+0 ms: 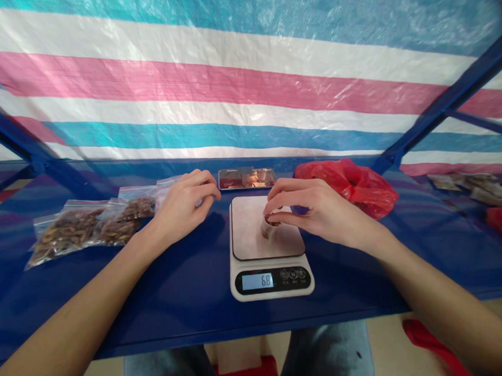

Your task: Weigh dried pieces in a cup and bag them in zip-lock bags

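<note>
A small clear cup (265,231) with brown bits in it stands on the plate of a white kitchen scale (255,254), whose display reads 6.8. My right hand (303,207) reaches over the scale from the right. Its thumb and fingertips are pinched at the cup's rim, around what looks like a small brown dried piece (268,214). My left hand (190,204) hovers left of the scale with loosely bent fingers, holding nothing that I can see. Nearest to it are zip bags of brown dried pieces (72,228), partly hidden behind the hand.
A phone (247,178) showing a picture leans behind the scale. To the right lies a crumpled red plastic bag (353,184). The blue tabletop (190,305) has its front edge near my legs. Blue metal bars (445,105) and a striped sheet (210,71) stand at the back.
</note>
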Tool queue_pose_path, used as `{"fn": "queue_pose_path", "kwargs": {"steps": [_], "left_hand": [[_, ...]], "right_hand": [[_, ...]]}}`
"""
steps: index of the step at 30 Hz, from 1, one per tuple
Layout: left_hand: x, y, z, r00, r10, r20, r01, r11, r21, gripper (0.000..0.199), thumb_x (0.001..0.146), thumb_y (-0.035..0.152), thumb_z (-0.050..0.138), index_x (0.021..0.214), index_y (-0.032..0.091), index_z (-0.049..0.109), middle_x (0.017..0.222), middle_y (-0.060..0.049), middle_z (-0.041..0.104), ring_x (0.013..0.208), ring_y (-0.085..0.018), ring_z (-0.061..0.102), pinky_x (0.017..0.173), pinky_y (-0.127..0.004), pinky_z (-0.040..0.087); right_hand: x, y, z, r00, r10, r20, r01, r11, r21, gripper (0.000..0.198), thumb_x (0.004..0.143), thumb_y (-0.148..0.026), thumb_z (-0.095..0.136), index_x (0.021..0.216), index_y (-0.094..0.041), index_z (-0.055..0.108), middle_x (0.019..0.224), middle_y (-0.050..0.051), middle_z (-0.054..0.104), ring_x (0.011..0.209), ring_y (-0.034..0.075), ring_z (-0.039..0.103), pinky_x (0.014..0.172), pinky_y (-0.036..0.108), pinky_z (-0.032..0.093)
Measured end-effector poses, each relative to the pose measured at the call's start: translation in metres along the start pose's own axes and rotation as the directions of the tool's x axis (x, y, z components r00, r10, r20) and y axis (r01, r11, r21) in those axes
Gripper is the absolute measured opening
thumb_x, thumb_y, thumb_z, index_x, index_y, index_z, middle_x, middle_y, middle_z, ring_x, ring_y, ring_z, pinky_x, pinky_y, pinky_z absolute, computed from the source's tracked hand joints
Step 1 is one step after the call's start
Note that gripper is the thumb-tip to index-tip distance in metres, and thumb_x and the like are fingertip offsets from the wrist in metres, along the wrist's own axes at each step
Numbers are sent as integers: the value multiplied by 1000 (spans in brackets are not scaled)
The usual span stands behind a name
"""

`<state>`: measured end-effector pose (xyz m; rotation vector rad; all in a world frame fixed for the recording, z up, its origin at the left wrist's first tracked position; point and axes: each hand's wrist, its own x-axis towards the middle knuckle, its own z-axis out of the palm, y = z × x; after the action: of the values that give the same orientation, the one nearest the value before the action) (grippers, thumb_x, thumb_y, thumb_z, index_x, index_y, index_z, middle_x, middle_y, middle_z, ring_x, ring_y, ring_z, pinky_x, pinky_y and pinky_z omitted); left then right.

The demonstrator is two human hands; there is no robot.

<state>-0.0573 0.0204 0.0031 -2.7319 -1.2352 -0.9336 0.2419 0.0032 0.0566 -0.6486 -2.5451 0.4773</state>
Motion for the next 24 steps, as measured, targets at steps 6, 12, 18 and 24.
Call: {"fn": "queue_pose_path", "kwargs": {"steps": [6,12,18,24], "left_hand": [[1,0,0,1000,-2,6,2,1000,2,32,98,12,44,85,17,74,97,-8,70,92,-23,63,85,-40,49],[2,1,0,1000,2,-8,-2,1000,-6,31,97,11,44,85,18,72,97,-7,69,92,-23,62,85,-39,49],[1,0,2,1000,2,1,-2,1000,-18,32,98,11,43,87,17,73,98,-7,70,93,-23,62,85,-39,49],[1,-1,0,1000,-9,0,9,999,-33,32,97,10,43,85,18,72,97,-7,69,92,-22,62,85,-38,49]], "right_hand": [[-2,1,-5,999,-4,-53,6,999,43,15,103,-25,68,101,-19,81,102,6,76,92,17,72,82,29,55],[-17,-5,-17,927,64,-370,-72,997,-9,14,101,-22,68,105,-25,82,98,4,80,92,21,74,81,34,58],[-23,-15,-11,970,-30,-239,16,998,-58,12,101,-20,69,107,-21,80,105,7,74,98,19,69,84,32,56],[-24,-27,3,995,-96,4,94,969,-227,16,104,-21,65,99,-19,80,101,8,67,94,20,59,79,33,48]]}}
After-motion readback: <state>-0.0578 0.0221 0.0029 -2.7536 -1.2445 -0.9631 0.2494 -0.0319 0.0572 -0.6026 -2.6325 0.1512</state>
